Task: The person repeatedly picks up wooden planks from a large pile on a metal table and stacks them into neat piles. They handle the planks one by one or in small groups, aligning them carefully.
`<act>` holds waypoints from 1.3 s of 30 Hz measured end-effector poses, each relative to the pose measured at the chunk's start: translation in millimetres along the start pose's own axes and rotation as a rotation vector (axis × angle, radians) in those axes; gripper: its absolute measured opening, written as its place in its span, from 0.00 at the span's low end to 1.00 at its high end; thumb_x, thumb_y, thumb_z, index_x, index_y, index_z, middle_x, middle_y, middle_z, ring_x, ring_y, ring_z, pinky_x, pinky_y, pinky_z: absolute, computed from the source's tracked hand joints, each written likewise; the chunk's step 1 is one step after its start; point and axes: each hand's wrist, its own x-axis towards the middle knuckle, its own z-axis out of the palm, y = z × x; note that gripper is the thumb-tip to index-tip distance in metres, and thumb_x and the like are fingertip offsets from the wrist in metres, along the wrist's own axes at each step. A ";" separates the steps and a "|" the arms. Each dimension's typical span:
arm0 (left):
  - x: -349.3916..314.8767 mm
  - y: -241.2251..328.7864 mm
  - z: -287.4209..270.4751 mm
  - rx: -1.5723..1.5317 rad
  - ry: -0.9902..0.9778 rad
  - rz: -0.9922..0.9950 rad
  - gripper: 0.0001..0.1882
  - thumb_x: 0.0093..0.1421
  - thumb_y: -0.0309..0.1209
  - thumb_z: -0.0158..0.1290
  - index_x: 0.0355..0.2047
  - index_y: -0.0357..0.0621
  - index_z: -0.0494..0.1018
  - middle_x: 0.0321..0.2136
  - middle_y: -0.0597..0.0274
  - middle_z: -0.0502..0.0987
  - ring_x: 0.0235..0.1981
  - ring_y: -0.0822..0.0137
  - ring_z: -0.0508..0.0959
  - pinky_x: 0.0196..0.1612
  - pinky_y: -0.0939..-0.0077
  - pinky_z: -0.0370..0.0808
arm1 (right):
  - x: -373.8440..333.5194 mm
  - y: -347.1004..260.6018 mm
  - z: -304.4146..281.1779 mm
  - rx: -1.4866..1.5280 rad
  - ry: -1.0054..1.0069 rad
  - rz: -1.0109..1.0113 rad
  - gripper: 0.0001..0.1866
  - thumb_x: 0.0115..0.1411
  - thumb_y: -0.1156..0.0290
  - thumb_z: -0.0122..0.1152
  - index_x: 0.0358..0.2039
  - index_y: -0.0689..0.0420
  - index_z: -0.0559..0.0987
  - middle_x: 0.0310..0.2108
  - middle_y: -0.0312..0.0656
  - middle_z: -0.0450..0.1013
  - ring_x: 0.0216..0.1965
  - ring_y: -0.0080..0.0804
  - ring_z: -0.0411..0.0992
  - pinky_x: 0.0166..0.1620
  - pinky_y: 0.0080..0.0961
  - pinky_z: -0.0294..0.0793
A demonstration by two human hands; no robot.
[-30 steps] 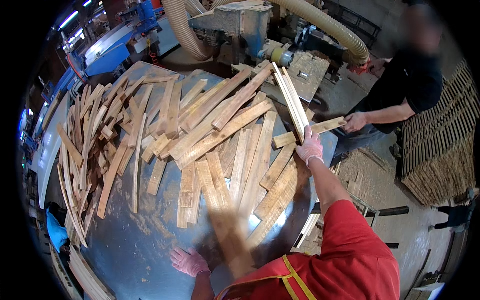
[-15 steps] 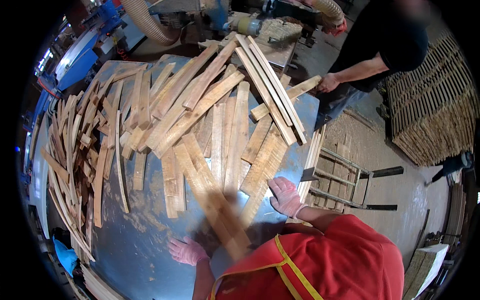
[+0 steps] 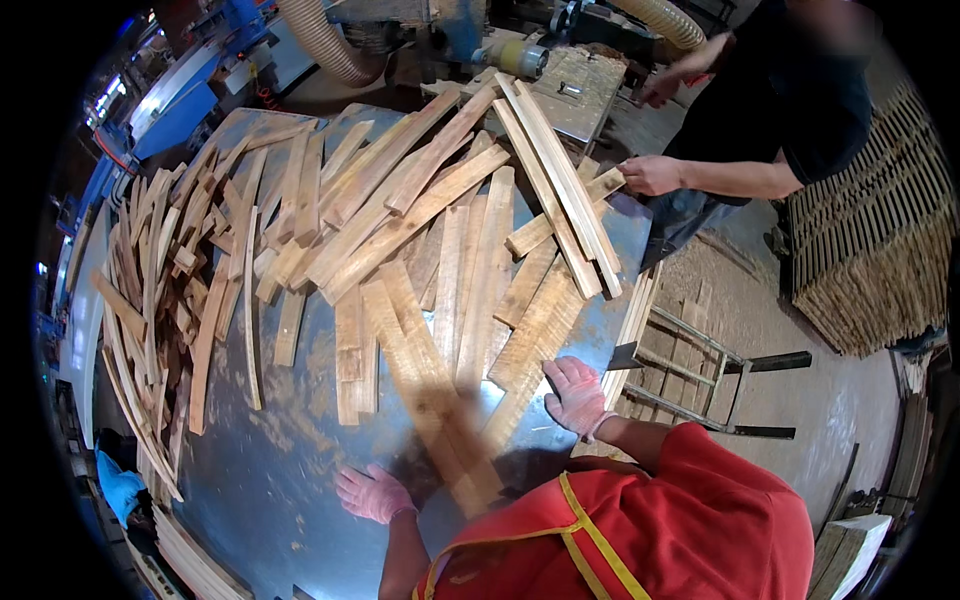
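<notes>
Both my hands wear thin see-through gloves. My left hand [image 3: 375, 494] rests on the metal table [image 3: 285, 500] with its fingers spread, holding nothing. To the right, my right hand [image 3: 578, 398] lies open, its fingertips at the edge of a pale rough-sawn board [image 3: 540, 350]; whether they touch it is unclear. Between my hands, two long wooden slats [image 3: 425, 400] run toward my body, their middle blurred by a dark smudge in the picture. Beyond them several slats [image 3: 470, 275] fan out in a loose heap.
Short curved offcuts [image 3: 150, 300] pile up on the left. Across the table a co-worker's hand [image 3: 655, 175] grips a slat's end [image 3: 605, 183]. A machine [image 3: 515, 58] with ribbed hoses [image 3: 330, 45] stands behind. On the right are a metal rack [image 3: 690, 365] and a tall slat stack [image 3: 870, 230].
The whole view has shifted slightly. Across the table, the co-worker's other hand now shows beside the machine, and the hand on the slat reaches further over its end. My hands stay put.
</notes>
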 end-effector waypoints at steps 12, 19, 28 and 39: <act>1.0 1.6 1.4 -0.028 -0.005 -0.008 0.33 0.73 0.49 0.45 0.74 0.49 0.60 0.75 0.57 0.60 0.76 0.54 0.59 0.76 0.51 0.54 | -2.0 -0.8 2.1 -0.042 0.022 -0.013 0.34 0.53 0.61 0.65 0.62 0.54 0.75 0.57 0.48 0.72 0.62 0.53 0.69 0.60 0.53 0.71; 1.0 1.7 5.7 -0.023 0.004 -0.002 0.35 0.73 0.50 0.47 0.74 0.49 0.59 0.76 0.57 0.59 0.76 0.55 0.58 0.77 0.50 0.52 | -1.0 -0.1 0.7 -0.013 -0.032 0.011 0.35 0.54 0.59 0.65 0.62 0.56 0.73 0.58 0.52 0.72 0.63 0.56 0.68 0.63 0.53 0.69; 3.2 2.4 4.0 0.013 -0.045 -0.017 0.36 0.73 0.51 0.47 0.76 0.51 0.56 0.76 0.58 0.58 0.77 0.55 0.57 0.77 0.50 0.52 | -0.7 2.8 5.1 -0.044 0.006 -0.022 0.35 0.53 0.59 0.64 0.62 0.55 0.74 0.56 0.49 0.72 0.62 0.52 0.69 0.60 0.52 0.70; 4.5 -3.9 17.5 0.014 -0.007 -0.018 0.36 0.73 0.51 0.47 0.75 0.51 0.58 0.76 0.57 0.59 0.77 0.55 0.57 0.77 0.50 0.53 | 0.2 -2.4 -0.8 -0.031 -0.006 -0.008 0.34 0.54 0.59 0.64 0.62 0.55 0.74 0.56 0.48 0.72 0.62 0.52 0.69 0.59 0.53 0.71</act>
